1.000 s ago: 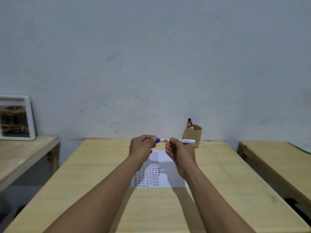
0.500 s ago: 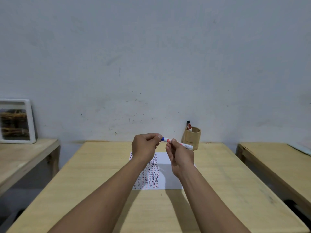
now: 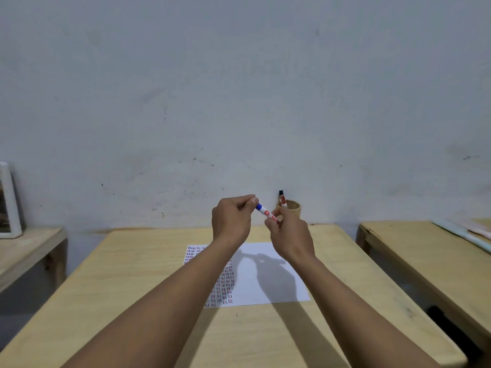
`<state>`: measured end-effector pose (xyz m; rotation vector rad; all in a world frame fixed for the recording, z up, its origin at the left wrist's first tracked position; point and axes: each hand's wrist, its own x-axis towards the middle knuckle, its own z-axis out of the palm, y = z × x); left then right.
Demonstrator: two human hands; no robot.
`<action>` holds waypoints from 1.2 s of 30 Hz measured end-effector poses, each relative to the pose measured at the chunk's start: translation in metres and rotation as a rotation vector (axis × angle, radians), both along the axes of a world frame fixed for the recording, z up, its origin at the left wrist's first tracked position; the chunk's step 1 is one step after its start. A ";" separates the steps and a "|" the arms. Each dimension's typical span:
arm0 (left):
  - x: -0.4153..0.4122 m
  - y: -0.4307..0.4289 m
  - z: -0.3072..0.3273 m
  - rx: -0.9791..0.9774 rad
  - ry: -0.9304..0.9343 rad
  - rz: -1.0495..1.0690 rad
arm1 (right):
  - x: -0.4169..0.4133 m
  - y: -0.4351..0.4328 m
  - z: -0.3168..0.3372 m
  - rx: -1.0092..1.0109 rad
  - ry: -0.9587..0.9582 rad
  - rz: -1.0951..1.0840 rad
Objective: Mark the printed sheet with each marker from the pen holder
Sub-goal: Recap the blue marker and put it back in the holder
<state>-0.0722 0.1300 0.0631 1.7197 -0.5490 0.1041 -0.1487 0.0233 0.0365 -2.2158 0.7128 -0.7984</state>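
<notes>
- Head view, the only one: both hands were raised above the counter (image 3: 148, 261), well clear of the printed sheet (image 3: 268, 282) lying flat below them.
- Left hand (image 3: 231, 220): grip closed, thumb and fingers pinched on the blue cap end of the marker (image 3: 264, 211).
- Right hand (image 3: 291, 239): grip closed around the white barrel; most of the barrel was hidden inside the fist, only a short length with a red label showing.
- The marker ran on a slant between the two grips, blue end up and to the left, barrel down toward the right hand.
- Judged step: uncapping or recapping; the frame did not settle which. No gap between cap and barrel could be made out.
- To do it well (judgement): pull or press straight along the marker's axis, no bending; hold the barrel steady in the right hand and let the left do the travel; keep the tip off the skin and the cap in the left hand, not set loose on the counter.
- Sheet relative to grips: directly under and slightly nearer the person, hand shadows falling on its blank right part; rows of red and dark marks filled its left part.
- Pen holder (image 3: 292, 208): at the far edge of the counter, just behind the right hand, with one other marker (image 3: 282, 198) standing in it, dark cap up.
- Judgement: task partly done, at least that marker probably pending.
</notes>
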 end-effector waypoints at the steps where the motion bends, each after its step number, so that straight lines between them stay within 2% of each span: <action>1: 0.001 -0.007 0.002 0.026 -0.020 -0.011 | 0.000 -0.008 0.002 -0.058 0.019 -0.017; 6: 0.018 -0.046 -0.003 0.096 -0.012 -0.035 | 0.008 -0.056 0.015 -0.055 -0.077 -0.046; 17: 0.058 -0.140 -0.071 0.321 0.045 -0.130 | 0.051 -0.144 0.034 0.046 -0.230 -0.078; 22: 0.078 -0.164 -0.090 0.389 0.061 -0.180 | 0.077 -0.162 0.015 0.032 -0.129 -0.071; 29: 0.087 -0.178 -0.104 0.346 0.046 -0.194 | 0.101 -0.176 -0.016 0.073 0.121 -0.067; 32: 0.087 -0.179 -0.110 0.316 0.066 -0.204 | 0.102 -0.178 -0.022 0.125 0.109 -0.075; 36: 0.088 -0.178 -0.113 0.309 0.076 -0.205 | 0.091 -0.170 -0.021 0.141 -0.029 -0.101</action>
